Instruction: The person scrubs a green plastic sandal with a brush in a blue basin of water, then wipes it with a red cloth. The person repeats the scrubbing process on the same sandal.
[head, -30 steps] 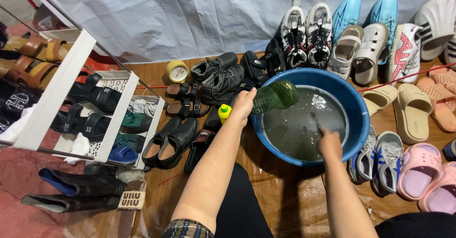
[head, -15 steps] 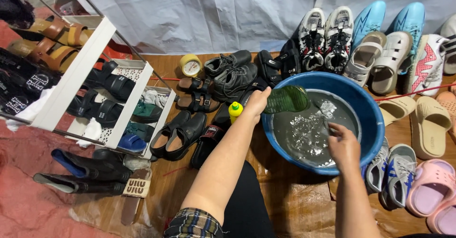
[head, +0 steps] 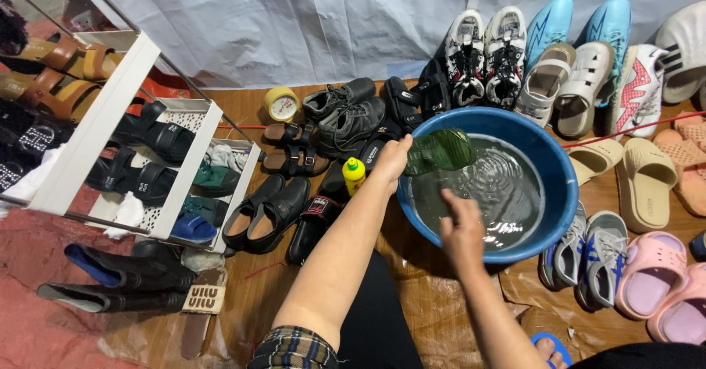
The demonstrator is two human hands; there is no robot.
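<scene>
Green plastic, a translucent bottle (head: 439, 150), lies tipped on its side over the near-left rim of the blue basin (head: 559, 170), its mouth towards the rippling grey water; the left hand (head: 392, 161) wraps its fingers around the bottle's base end and carries it; the right hand (head: 462, 229) hangs just above the basin's near rim, back to the camera, fingers loosely curled and holding nothing that shows. In the head view, the one view there is, pouring well here looks to call for keeping the bottle's mouth well inside the rim and low over the water, the tilt gentle, so nothing spills onto the crinkled brown sheet (head: 434, 303) under the basin; the right hand seems best kept clear of the stream. Just beside the left wrist stands a small yellow bottle with a green cap (head: 354, 175), close enough to be knocked by the forearm; black shoes (head: 268, 211) and dark boots (head: 349, 115) crowd the basin's left; grey sneakers (head: 588, 255) touch its right side; pink clogs (head: 651, 273) lie beyond; a white shoe rack (head: 110, 130) stands well to the left.
</scene>
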